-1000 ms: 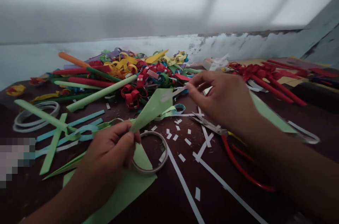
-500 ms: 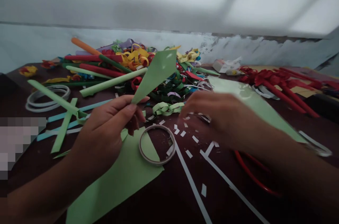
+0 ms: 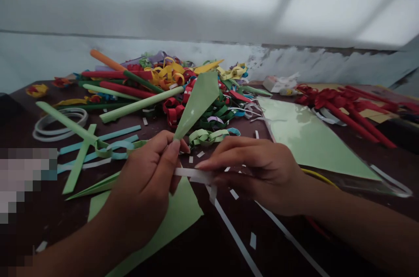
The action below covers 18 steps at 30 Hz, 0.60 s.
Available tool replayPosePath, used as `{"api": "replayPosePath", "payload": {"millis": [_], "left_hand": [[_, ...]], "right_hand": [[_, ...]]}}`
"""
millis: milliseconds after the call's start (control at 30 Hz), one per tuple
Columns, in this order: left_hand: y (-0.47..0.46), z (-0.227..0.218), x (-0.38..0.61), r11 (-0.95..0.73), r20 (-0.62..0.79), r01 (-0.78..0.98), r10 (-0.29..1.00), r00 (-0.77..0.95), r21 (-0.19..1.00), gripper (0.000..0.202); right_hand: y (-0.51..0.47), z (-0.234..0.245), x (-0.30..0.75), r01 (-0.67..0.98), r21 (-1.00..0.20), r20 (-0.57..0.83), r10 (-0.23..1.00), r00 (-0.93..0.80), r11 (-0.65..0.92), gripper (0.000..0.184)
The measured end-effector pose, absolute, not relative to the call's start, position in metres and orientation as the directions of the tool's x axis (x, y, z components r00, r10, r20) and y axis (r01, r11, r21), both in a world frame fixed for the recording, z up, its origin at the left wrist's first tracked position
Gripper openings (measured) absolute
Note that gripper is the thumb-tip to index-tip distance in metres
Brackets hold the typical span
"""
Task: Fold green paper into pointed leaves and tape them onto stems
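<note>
In the middle, my left hand (image 3: 147, 176) pinches the narrow end of a folded light green paper piece (image 3: 200, 100), whose wide end points up and away. My right hand (image 3: 258, 172) is closed on a tape roll (image 3: 193, 174), seen nearly edge-on as a white band reaching to my left fingers. Most of the roll is hidden behind my right fingers. Below my hands lies a light green paper sheet (image 3: 176, 220), partly covered by my left arm. Small white scraps (image 3: 234, 194) and long white strips (image 3: 237, 237) lie around it.
Behind stands a pile of coloured paper strips and rolled tubes (image 3: 140, 102). At left are tape rings (image 3: 60, 124) and a green folded strip (image 3: 78, 159). Another green sheet (image 3: 307, 137) lies right, near red paper flowers (image 3: 334, 102). A red cord (image 3: 316, 226) shows beneath my right arm.
My right hand has come down and left and picked the tape roll up off the table. My left hand, with the green paper, has shifted slightly right and down.
</note>
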<state>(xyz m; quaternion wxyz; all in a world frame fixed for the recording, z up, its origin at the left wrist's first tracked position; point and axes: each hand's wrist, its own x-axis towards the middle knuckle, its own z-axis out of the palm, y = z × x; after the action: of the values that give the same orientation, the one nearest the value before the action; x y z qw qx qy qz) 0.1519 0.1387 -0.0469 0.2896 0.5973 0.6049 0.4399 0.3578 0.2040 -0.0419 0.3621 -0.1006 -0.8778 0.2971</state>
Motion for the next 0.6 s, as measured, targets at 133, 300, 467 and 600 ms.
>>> {"api": "replayPosePath", "payload": {"millis": [133,300,467,600], "left_hand": [[0.14,-0.05,0.155,-0.004,0.089,0.417,0.979,-0.183,0.909,0.026],[0.145,-0.05,0.154,0.012,0.061,0.322,0.975,-0.213,0.947,0.024],[0.149,-0.046,0.148,0.063,0.003,0.238,0.963,-0.269,0.969,0.025],[0.149,-0.04,0.146,0.044,0.022,0.209,0.952,-0.305,0.977,0.022]], "right_hand": [[0.201,-0.048,0.357,0.041,-0.429,0.667,0.348,-0.659,0.902,0.023],[0.201,-0.053,0.359,0.183,-0.234,0.679,0.295,-0.672,0.955,0.023],[0.203,-0.049,0.365,0.183,-0.254,0.692,0.311,-0.651,0.95,0.025],[0.209,-0.047,0.365,0.231,-0.522,0.671,0.562,-0.484,0.821,0.015]]}}
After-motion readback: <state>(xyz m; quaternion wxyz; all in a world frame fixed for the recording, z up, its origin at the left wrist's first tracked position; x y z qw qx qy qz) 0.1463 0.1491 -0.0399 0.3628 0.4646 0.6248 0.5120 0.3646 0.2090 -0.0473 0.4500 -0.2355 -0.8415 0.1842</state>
